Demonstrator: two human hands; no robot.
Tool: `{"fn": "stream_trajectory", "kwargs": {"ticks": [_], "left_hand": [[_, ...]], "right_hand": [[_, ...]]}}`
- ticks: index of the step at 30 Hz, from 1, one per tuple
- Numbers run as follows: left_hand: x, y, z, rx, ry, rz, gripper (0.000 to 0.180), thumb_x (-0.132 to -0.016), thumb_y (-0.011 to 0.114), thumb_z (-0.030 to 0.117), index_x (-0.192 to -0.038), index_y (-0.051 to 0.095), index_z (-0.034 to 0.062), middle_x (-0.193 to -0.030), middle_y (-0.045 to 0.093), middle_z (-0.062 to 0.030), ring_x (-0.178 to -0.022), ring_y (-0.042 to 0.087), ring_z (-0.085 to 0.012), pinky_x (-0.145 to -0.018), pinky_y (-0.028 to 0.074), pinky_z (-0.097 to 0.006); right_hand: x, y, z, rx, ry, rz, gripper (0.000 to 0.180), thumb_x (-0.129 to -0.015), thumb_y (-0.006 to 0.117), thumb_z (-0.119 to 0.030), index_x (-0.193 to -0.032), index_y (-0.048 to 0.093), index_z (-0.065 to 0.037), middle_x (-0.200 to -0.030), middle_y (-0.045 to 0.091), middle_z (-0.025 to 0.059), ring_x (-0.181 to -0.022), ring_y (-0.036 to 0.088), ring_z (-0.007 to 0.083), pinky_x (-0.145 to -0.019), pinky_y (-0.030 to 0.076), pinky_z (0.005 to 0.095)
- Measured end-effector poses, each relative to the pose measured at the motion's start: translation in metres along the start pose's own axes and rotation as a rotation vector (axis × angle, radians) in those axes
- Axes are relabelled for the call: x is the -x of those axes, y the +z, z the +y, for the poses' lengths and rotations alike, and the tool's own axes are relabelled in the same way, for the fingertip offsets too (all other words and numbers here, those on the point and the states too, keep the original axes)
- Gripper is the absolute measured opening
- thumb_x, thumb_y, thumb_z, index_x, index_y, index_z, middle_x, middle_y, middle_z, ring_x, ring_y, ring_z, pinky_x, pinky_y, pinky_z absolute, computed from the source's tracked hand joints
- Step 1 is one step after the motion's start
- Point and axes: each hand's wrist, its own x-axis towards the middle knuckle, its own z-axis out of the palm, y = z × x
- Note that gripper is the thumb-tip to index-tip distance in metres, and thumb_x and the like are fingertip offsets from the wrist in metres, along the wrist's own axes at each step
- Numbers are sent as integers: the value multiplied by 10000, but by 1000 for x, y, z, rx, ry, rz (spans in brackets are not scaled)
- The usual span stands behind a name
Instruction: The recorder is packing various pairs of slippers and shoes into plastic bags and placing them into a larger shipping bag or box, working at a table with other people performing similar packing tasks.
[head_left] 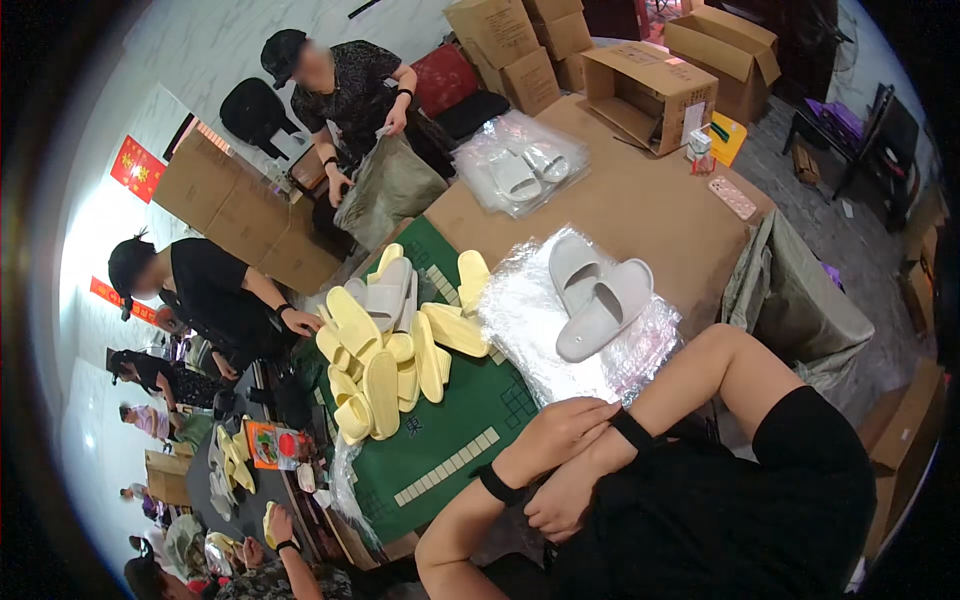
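My left hand (563,436) reaches across my right wrist, its fingers closed at the black wristband (632,431) there. Below it, my right hand (564,506) is curled into a loose fist, and nothing shows in it. Another black band circles my left wrist. Just beyond my hands, a pair of grey slippers (592,298) lies crossed, one over the other, on a stack of clear plastic bags (535,345). To the left, yellow slippers (380,390) are heaped on a green mat (450,430), with grey slippers (384,293) among them.
Across the brown table (640,200) lie more bagged slippers (520,172), an open carton (640,95) and a phone (732,198). Two co-workers stand opposite; one handles a grey-green sack (390,190), another's hand (300,320) is beside the yellow heap. A covered bundle (800,300) stands at right.
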Motion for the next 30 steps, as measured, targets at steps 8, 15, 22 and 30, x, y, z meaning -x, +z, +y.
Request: {"fn": "stream_trajectory", "kwargs": {"ticks": [8, 15, 22, 30], "left_hand": [[-5, -7, -4, 304, -97, -161, 318, -795, 591, 19, -1113, 600, 19, -1081, 617, -138, -998, 601, -257, -875, 457, -312], [3, 4, -5, 899, -579, -59, 277, -816, 567, -28, -1088, 616, -5, -1123, 605, -127, -1009, 579, -177, -879, 456, -302], [14, 25, -15, 1015, -449, 44, 261, -819, 567, -54, -1078, 593, -41, -1099, 605, -107, -988, 569, -155, -885, 450, -292], [23, 33, -7, 1205, -675, 147, 242, -827, 539, -60, -1065, 580, -54, -1041, 611, -92, -940, 576, -136, -842, 471, -272]], "right_hand": [[4, 11, -1, 1, -25, 32, 131, -788, 494, -234, -687, 521, -154, -619, 487, -59, -657, 520, 146, -549, 349, 308], [2, -3, 9, -32, 28, 57, 161, -700, 527, -223, -713, 520, -63, -604, 457, -10, -621, 500, 199, -541, 341, 338], [-5, -9, 17, -133, 44, 164, 161, -643, 515, -143, -709, 488, 1, -601, 422, 28, -588, 464, 223, -531, 337, 348], [-8, -24, 20, -171, 135, 109, 157, -675, 514, -182, -706, 512, -28, -643, 483, 39, -622, 486, 196, -530, 344, 349]]}}
